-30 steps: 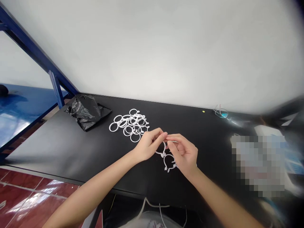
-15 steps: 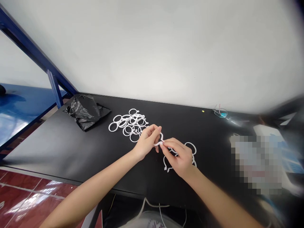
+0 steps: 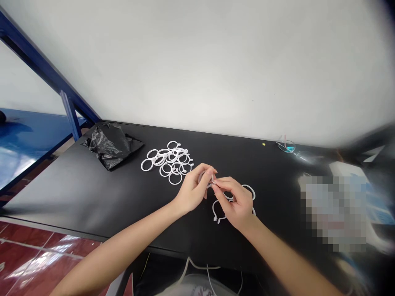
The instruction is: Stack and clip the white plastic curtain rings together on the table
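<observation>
Between my two hands is a white plastic ring [image 3: 201,176], partly hidden by fingers. My left hand [image 3: 195,188] grips its left side, thumb and fingers closed around it. With thumb and forefinger, my right hand [image 3: 235,202] pinches the ring's right side, where its ends seem to meet. Beyond my left hand lies a heap of white plastic rings [image 3: 169,158] with small knobbed ends. Several more white rings [image 3: 248,191] lie under and beside my right hand, and one of them [image 3: 215,213] has its ends apart.
A crumpled black plastic bag [image 3: 112,146] lies at the table's far left. Near the wall [image 3: 216,74] on the right are a small clear and blue item [image 3: 286,146] and a yellow speck [image 3: 263,144]. A blurred package [image 3: 333,213] stands at the right of the black table [image 3: 123,201].
My hands have drawn closer together around the ring, which is turned and more covered by fingers. The left hand has tilted slightly; the heaps have stayed in place.
</observation>
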A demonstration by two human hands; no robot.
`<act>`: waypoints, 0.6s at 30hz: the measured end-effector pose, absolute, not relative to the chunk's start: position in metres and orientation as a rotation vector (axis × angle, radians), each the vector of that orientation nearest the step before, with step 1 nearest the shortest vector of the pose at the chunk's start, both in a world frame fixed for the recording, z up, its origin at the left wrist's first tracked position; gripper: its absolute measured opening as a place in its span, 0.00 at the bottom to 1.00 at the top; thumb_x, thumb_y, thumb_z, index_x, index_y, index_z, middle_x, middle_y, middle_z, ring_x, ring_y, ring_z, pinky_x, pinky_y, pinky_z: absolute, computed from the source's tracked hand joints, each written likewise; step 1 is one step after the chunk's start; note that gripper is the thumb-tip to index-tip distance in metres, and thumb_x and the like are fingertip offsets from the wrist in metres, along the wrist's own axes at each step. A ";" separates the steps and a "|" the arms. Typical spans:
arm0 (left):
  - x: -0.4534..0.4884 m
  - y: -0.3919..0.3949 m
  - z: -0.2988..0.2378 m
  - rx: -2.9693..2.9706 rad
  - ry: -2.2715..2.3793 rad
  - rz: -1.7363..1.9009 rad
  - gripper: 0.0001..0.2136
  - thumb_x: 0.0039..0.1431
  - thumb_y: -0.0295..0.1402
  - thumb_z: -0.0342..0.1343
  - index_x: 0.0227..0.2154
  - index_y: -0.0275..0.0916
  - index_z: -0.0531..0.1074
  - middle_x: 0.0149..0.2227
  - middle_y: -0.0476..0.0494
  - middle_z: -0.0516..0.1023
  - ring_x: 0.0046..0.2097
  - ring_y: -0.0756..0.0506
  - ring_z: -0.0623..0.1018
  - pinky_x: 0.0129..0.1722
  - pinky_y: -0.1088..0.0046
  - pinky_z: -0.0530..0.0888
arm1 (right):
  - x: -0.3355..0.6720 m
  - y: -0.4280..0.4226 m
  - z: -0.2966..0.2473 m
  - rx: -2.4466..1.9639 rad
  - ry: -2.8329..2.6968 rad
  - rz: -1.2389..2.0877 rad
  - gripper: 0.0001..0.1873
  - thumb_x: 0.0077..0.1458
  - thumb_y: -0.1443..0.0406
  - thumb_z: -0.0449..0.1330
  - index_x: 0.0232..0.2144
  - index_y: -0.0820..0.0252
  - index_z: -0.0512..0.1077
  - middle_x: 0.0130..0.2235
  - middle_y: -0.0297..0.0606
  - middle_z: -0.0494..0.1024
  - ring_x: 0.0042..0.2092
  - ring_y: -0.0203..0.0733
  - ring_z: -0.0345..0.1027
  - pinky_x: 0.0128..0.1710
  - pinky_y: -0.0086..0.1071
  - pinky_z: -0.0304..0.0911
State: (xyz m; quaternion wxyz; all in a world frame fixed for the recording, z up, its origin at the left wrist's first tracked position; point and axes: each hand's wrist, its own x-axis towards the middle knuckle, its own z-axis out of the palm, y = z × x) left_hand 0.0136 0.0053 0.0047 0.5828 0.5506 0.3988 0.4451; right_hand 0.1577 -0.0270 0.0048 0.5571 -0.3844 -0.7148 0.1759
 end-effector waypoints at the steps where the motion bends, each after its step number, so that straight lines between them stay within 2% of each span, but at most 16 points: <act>1: 0.013 0.003 0.005 1.397 0.927 1.060 0.17 0.67 0.47 0.47 0.38 0.37 0.70 0.29 0.50 0.71 0.20 0.56 0.66 0.18 0.80 0.66 | 0.158 -0.028 0.004 -0.917 -1.680 0.426 0.09 0.58 0.72 0.59 0.38 0.55 0.75 0.35 0.39 0.81 0.33 0.42 0.77 0.30 0.34 0.75; 4: 0.008 -0.002 0.002 1.824 0.860 1.193 0.15 0.67 0.43 0.47 0.41 0.37 0.71 0.36 0.43 0.73 0.26 0.53 0.69 0.25 0.76 0.70 | 0.158 -0.032 0.003 -0.897 -1.665 0.398 0.09 0.58 0.72 0.59 0.38 0.54 0.75 0.33 0.37 0.82 0.32 0.42 0.77 0.30 0.35 0.75; 6: 0.004 -0.003 -0.001 2.031 0.773 1.264 0.15 0.68 0.42 0.46 0.40 0.36 0.70 0.37 0.41 0.74 0.27 0.52 0.68 0.27 0.75 0.69 | 0.157 -0.035 0.003 -0.872 -1.672 0.327 0.11 0.57 0.72 0.60 0.40 0.53 0.75 0.32 0.36 0.82 0.32 0.44 0.78 0.31 0.37 0.76; 9: 0.002 0.000 -0.004 2.136 0.685 1.267 0.17 0.70 0.42 0.40 0.38 0.35 0.69 0.32 0.43 0.72 0.27 0.51 0.68 0.27 0.74 0.68 | 0.154 -0.038 0.003 -0.839 -1.671 0.291 0.12 0.56 0.73 0.61 0.40 0.52 0.75 0.32 0.36 0.82 0.32 0.45 0.78 0.30 0.39 0.76; 13: 0.003 0.001 -0.005 2.163 0.672 1.292 0.19 0.71 0.37 0.34 0.33 0.36 0.68 0.27 0.45 0.70 0.27 0.50 0.69 0.27 0.75 0.68 | 0.151 -0.039 0.007 -0.800 -1.676 0.330 0.13 0.55 0.75 0.61 0.39 0.53 0.75 0.31 0.36 0.82 0.29 0.42 0.77 0.26 0.35 0.74; 18: 0.005 0.000 -0.006 2.201 0.661 1.298 0.20 0.71 0.33 0.32 0.30 0.36 0.66 0.25 0.46 0.67 0.25 0.51 0.66 0.25 0.76 0.66 | 0.150 -0.040 0.012 -0.797 -1.709 0.308 0.14 0.55 0.77 0.59 0.37 0.53 0.74 0.28 0.34 0.80 0.24 0.39 0.72 0.21 0.32 0.70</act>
